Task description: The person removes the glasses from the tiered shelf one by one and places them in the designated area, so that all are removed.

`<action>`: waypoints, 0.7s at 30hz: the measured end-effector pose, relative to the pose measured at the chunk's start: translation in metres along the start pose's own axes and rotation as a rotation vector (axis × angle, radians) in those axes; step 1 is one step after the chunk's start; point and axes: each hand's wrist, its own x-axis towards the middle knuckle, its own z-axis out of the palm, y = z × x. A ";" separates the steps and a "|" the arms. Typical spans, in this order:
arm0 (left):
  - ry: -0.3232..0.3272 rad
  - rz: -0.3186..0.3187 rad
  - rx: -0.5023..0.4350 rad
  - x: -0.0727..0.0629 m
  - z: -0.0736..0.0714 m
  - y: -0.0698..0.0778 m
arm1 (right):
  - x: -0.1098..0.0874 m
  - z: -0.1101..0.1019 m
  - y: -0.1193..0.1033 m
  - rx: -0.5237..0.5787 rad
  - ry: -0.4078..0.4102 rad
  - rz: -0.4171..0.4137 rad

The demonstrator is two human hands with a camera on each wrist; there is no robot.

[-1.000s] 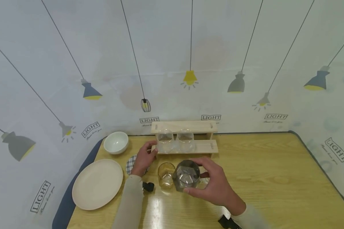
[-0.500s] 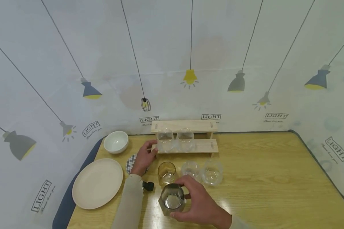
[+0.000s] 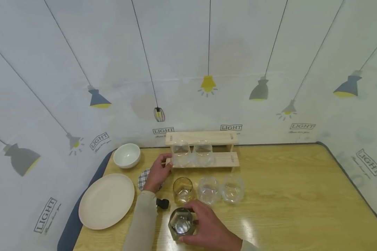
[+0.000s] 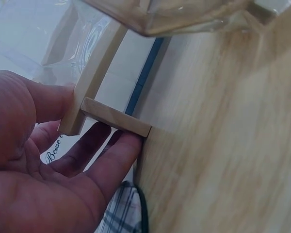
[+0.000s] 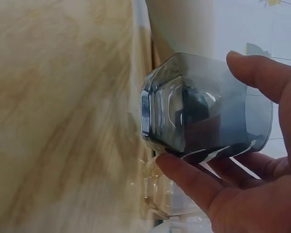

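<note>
A smoky, faceted glass [image 3: 180, 223] is gripped by the right hand [image 3: 209, 228], well apart from the back edge of the table [image 3: 286, 181]. The space toward the wooden rack [image 3: 225, 160] (whose end is pinched by the left hand [image 3: 157, 174]) is partly taken by an amber glass [image 3: 182, 191] and two clear glasses [image 3: 209, 190].

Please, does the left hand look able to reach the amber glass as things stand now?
Probably yes: the amber glass stands near the left hand with nothing visible between them, though it must first release the wooden shelf.
</note>
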 end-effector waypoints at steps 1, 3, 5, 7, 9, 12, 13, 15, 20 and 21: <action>-0.001 -0.001 0.000 -0.001 0.000 0.001 | 0.000 0.001 0.001 -0.032 0.007 -0.002; -0.006 -0.005 -0.005 -0.001 -0.001 0.001 | 0.000 0.003 0.003 -0.092 0.014 0.004; -0.007 0.000 -0.001 -0.001 -0.001 0.001 | 0.000 0.003 0.004 -0.139 0.013 0.018; -0.006 0.009 0.007 0.000 -0.001 0.001 | 0.000 0.003 0.004 -0.169 0.010 0.032; 0.002 0.013 0.016 0.001 0.000 0.000 | 0.000 0.004 0.004 -0.188 0.005 0.043; 0.006 0.010 0.014 0.001 0.000 0.001 | 0.000 0.004 0.005 -0.212 -0.005 0.053; 0.005 0.007 0.011 0.001 0.000 0.001 | 0.000 0.004 0.004 -0.221 -0.012 0.061; 0.001 0.006 0.003 0.000 0.000 0.003 | 0.001 0.002 0.003 -0.242 -0.029 0.070; -0.005 0.003 -0.011 -0.002 0.001 0.005 | 0.001 -0.007 -0.005 -0.283 -0.054 0.081; -0.006 -0.001 -0.012 -0.002 0.001 0.005 | 0.001 -0.010 -0.008 -0.283 -0.047 0.072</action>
